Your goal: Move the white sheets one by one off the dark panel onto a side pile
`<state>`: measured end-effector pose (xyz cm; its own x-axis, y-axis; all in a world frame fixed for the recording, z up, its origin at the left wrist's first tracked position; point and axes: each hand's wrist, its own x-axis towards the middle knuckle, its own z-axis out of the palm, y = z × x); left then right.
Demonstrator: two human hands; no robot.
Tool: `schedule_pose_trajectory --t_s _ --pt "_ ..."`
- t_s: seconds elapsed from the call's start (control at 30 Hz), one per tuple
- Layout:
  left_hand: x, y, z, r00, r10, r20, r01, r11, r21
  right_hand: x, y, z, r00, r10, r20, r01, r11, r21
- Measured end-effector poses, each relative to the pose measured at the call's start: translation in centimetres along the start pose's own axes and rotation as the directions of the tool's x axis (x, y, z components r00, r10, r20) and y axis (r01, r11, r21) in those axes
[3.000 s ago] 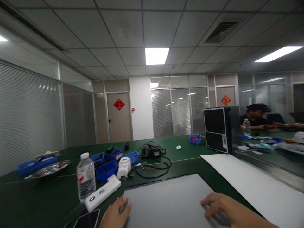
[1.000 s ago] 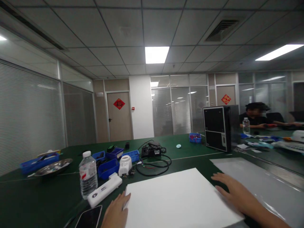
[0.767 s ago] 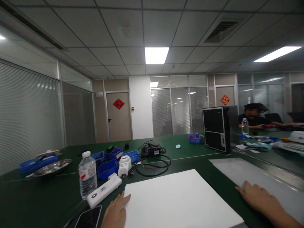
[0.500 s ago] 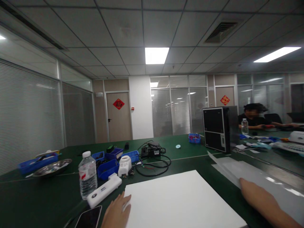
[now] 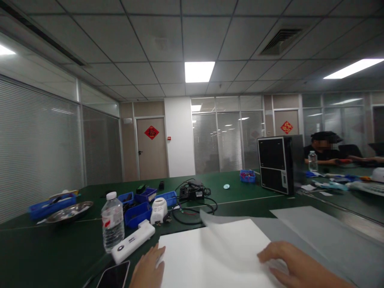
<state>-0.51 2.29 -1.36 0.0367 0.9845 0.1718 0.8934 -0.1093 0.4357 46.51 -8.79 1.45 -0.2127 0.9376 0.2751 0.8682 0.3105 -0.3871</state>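
Observation:
A flat white sheet or board lies in front of me on the green table. My left hand rests at its left edge, fingers stretched out and thumb apart on top. My right hand pinches a thin translucent sheet, which covers the right part of the white piece. This sheet's far left corner curls upward. Another translucent sheet lies to the right of it.
Beside my left hand are a phone, a white elongated device and a water bottle. Blue bins, a black adapter with cables and a computer tower stand farther back. A person sits at far right.
My right hand has moved left from the translucent sheets at the right, bringing one sheet over the white piece. My left hand stays at the left edge.

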Motion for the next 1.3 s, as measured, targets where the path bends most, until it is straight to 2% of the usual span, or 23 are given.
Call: schedule_pose_trajectory --t_s 0.07,0.1,0.17,0.27,0.37,0.47,0.63,0.77,0.9,1.1,1.3 --pt "0.0 -0.1 0.1 1.0 0.008 0.0 -0.008 1.0 -0.002 -0.1 -1.3 -0.1 0.993 -0.003 0.116 -0.004 0.998 0.057" --pt "0.0 -0.1 0.2 1.0 0.012 -0.002 -0.012 1.0 -0.001 0.1 -1.5 -0.1 0.992 0.012 0.122 -0.019 0.998 0.053" --pt "0.0 0.1 0.1 1.0 0.013 -0.003 -0.013 1.0 0.007 0.7 -1.0 0.0 0.995 0.075 0.059 -0.074 0.997 -0.026" --pt "-0.2 0.5 -0.2 1.0 0.015 0.014 -0.015 0.999 0.029 1.7 1.3 0.1 0.977 0.209 -0.044 -0.213 0.963 -0.166" --pt "-0.3 0.8 -0.5 0.999 0.027 0.019 -0.028 0.999 0.03 1.9 3.4 0.1 0.957 0.284 -0.062 -0.291 0.937 -0.192" --pt "-0.4 0.9 -0.7 1.0 0.025 0.008 -0.025 1.0 -0.006 1.6 3.8 0.4 0.964 0.263 -0.04 -0.266 0.949 -0.171" --pt "-0.5 1.2 -0.9 1.0 0.007 0.025 -0.007 1.0 0.003 1.4 2.2 1.4 0.99 0.144 0.007 -0.142 0.984 -0.111" --pt "-0.6 1.3 -0.9 0.999 0.01 0.042 -0.011 1.0 0.016 1.9 2.4 1.0 0.978 0.192 -0.08 -0.202 0.969 -0.14" --pt "-0.6 1.2 -0.7 0.999 0.007 0.041 -0.009 0.999 0.044 1.9 3.6 0.7 0.966 0.243 -0.088 -0.253 0.959 -0.13" --pt "-0.2 0.6 -0.2 1.0 0.009 0.026 -0.01 0.999 0.038 1.7 5.0 1.9 0.982 0.181 -0.06 -0.184 0.981 -0.055" --pt "0.1 0.5 -0.1 1.0 -0.008 0.02 0.007 0.998 0.059 1.5 4.9 2.1 0.988 0.136 -0.074 -0.138 0.99 -0.011"
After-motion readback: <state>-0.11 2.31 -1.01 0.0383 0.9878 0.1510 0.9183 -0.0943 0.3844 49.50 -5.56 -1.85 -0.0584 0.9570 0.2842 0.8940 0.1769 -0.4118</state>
